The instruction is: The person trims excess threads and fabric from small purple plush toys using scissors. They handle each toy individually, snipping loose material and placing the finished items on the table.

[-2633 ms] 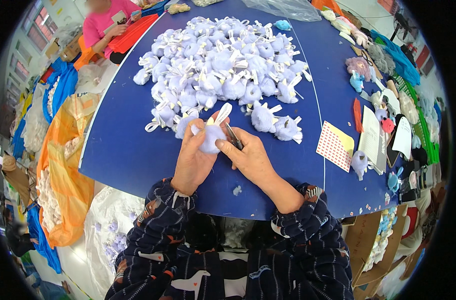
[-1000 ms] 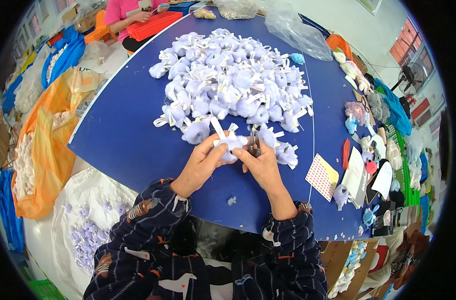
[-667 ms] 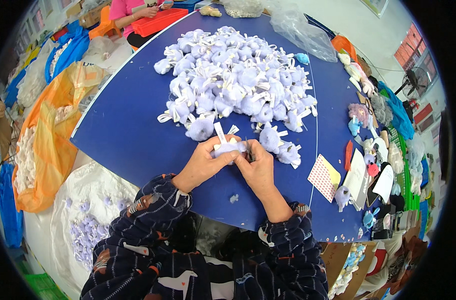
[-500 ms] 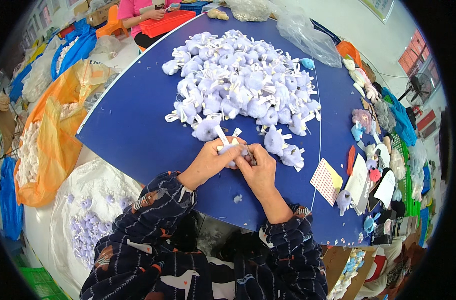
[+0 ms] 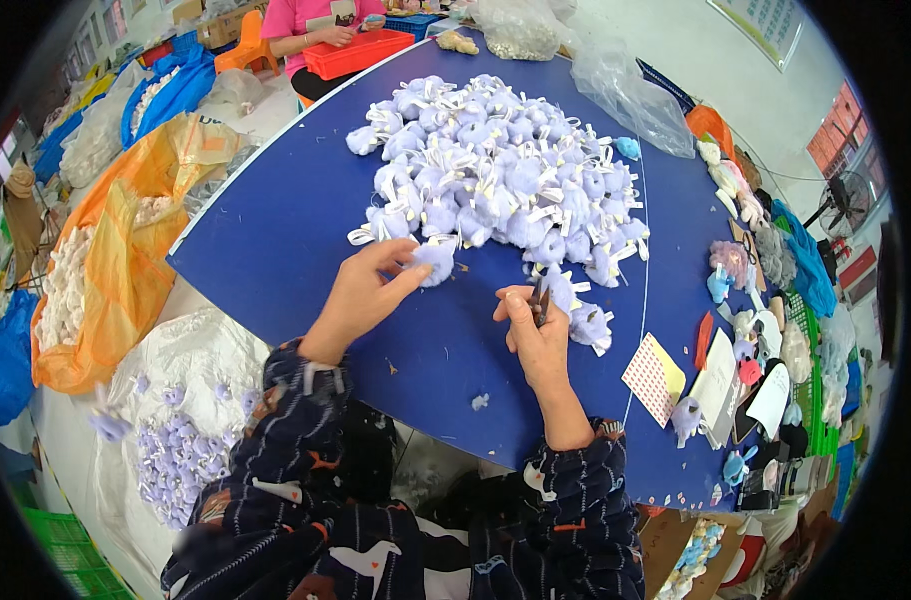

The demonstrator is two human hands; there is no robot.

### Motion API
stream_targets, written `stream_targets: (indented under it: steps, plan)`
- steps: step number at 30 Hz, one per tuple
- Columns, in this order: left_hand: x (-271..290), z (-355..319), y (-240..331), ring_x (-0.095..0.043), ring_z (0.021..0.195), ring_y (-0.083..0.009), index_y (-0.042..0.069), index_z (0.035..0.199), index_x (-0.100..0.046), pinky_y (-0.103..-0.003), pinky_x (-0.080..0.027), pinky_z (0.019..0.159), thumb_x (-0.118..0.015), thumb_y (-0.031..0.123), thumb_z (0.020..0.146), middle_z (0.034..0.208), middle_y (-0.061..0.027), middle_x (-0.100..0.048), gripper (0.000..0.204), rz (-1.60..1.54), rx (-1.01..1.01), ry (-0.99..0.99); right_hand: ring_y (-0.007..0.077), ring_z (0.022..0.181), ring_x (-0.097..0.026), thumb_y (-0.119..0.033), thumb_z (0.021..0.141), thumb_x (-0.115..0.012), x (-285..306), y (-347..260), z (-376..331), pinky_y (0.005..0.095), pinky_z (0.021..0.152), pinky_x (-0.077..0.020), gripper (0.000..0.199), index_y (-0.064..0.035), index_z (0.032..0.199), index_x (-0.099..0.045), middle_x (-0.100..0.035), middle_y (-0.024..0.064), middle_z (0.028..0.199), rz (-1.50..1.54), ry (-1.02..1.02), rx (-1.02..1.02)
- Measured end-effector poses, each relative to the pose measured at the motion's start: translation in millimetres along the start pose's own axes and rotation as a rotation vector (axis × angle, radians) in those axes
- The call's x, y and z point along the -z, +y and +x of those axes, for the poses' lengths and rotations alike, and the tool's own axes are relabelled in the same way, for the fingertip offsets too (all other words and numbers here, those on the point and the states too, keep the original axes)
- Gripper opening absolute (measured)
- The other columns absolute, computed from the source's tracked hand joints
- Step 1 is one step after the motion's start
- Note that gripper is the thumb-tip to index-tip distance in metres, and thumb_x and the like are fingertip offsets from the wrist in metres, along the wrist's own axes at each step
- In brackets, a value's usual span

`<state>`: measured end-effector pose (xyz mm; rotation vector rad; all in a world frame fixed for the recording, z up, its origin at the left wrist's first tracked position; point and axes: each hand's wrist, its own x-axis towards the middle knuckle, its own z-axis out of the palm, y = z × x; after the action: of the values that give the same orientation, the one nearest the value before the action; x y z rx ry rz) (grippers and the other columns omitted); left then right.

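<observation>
My left hand pinches the left edge of a fluffy lavender plush piece at the near side of a big pile. In my right hand is a small dark cutting tool, like thread snips, with its tips pointing up. Just beyond that hand lie two more lavender pieces, the nearer one with white trim. The pile of lavender plush pieces has white strips sticking out all over. A blurred lavender piece is in the air at the far left, beside a white sack holding several like it.
The blue table bears a red-dotted sticker sheet, a notebook and small plush toys at its right. Orange sacks of pale stuffing stand left. A co-worker in pink sits at the far edge with a red tray.
My hands have parted. The piece they held has left them, and a lavender piece now flies at the left. My left hand has moved to another piece; my right hand keeps the snips.
</observation>
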<state>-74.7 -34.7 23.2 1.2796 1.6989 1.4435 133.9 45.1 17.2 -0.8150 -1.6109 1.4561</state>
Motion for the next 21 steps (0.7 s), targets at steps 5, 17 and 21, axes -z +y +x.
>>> stream_targets:
  steps: [5, 17, 21]
  plan:
    - [-28.8, 9.0, -2.6, -0.054, 0.095, -0.0306, 0.005, 0.108, -0.055, -0.037, -0.044, 0.080, -0.065, 0.013, 0.073, 0.100, -0.0156, -0.059, 0.037, 0.585, -0.289, 0.032, 0.0045, 0.066, -0.049, -0.022, 0.080, -0.065, -4.0, 7.7, 4.7, 0.0196, 0.058, -0.0400, 0.032, 0.0017, 0.100, -0.059, -0.060, 0.0023, 0.080, -0.168, 0.014, 0.017]
    - [-47.1, -6.0, -3.3, -0.056, 0.094, -0.0136, -0.002, 0.113, -0.046, -0.025, -0.048, 0.077, -0.058, -0.003, 0.077, 0.102, -0.0100, -0.056, 0.038, -0.472, -0.061, -0.269, 0.0104, 0.058, -0.047, -0.005, 0.069, -0.069, -2.3, -1.7, 2.8, 0.0238, 0.052, -0.0398, 0.033, 0.0000, 0.100, -0.059, -0.056, 0.0047, 0.076, -0.437, 0.004, 0.194]
    - [-48.9, -6.6, 0.8, -0.056, 0.093, -0.0132, -0.002, 0.112, -0.052, -0.024, -0.049, 0.075, -0.056, -0.003, 0.079, 0.105, -0.0072, -0.055, 0.033, -0.513, -0.129, -0.290, 0.0105, 0.056, -0.047, -0.004, 0.068, -0.069, -0.8, -2.6, 1.3, 0.0241, 0.050, -0.0386, 0.028, 0.0002, 0.095, -0.061, -0.054, 0.0044, 0.071, -0.465, 0.051, 0.235]
